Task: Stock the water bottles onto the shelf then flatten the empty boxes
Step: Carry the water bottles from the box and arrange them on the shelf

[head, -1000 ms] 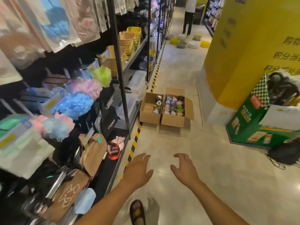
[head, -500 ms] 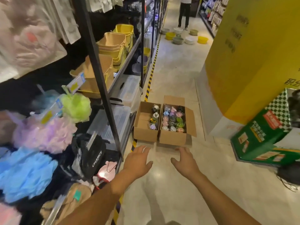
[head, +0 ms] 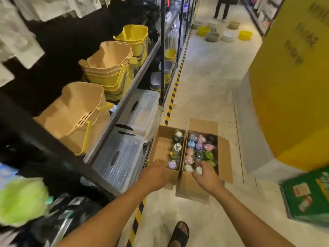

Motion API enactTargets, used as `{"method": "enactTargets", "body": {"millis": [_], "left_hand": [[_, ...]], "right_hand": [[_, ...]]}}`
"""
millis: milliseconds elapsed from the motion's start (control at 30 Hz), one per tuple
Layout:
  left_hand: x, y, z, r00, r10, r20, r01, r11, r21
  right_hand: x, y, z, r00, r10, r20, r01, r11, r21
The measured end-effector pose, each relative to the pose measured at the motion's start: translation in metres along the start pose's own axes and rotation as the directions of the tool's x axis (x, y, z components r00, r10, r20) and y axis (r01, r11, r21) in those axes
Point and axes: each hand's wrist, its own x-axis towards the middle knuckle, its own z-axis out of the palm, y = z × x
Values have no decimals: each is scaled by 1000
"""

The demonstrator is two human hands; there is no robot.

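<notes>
Water bottles (head: pixel 201 150) stand packed upright in two open boxes (head: pixel 224 154) on the floor (head: pixel 204 77) beside the shelf (head: pixel 124 106), handy for stocking. The right hand (head: pixel 206 175) curls round one; the left hand (head: pixel 154 173) meets the box rim, grip unclear.

I can't tell whether my right hand (head: pixel 206 175) holds any of the bottles (head: pixel 189 159) at the near edge of the right box (head: pixel 224 154), because its fingertips are a blur. My left hand (head: pixel 156 172) covers the near corner of the left box (head: pixel 161 145), with its fingertips out of sight. The green carton (head: pixel 306 196) runs off the right edge and the sandal (head: pixel 179 234) off the bottom. The lettering on the pillar (head: pixel 292 97) is smeared.
</notes>
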Motion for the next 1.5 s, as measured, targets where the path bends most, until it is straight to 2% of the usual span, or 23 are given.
{"method": "enactTargets", "body": {"millis": [267, 433, 600, 833, 1000, 1167, 1333, 1400, 1500], "left_hand": [[163, -6, -57, 999, -19, 36, 20, 999, -36], [279, -36, -71, 997, -13, 73, 18, 998, -63], [392, -69, -66, 983, -47, 179, 55, 998, -41], [541, -113, 14, 960, -92, 263, 89, 996, 23], [628, -146, 102, 966, -27, 256, -6, 992, 124], [698, -158, 172, 974, 5, 227, -59, 970, 235], [750, -169, 221, 969, 96, 229, -172, 926, 337], [758, -177, 236, 968, 90, 236, -171, 920, 352], [758, -188, 251, 981, 94, 169, -143, 940, 308]], "right_hand": [[185, -15, -43, 995, 5, 101, -1, 999, -38], [312, 7, -24, 992, 26, 123, -21, 999, -38], [396, -13, -15, 986, 105, 133, -96, 993, -70], [532, 41, 49, 971, 134, 196, -131, 991, -29], [609, 107, 111, 976, 143, 167, -139, 990, -34], [646, 172, 168, 980, 138, 146, -141, 990, 10], [667, 212, 209, 981, 132, 143, -138, 990, 33], [675, 216, 218, 983, 135, 124, -141, 989, 46], [688, 213, 225, 989, 121, 88, -127, 989, 71]]}}
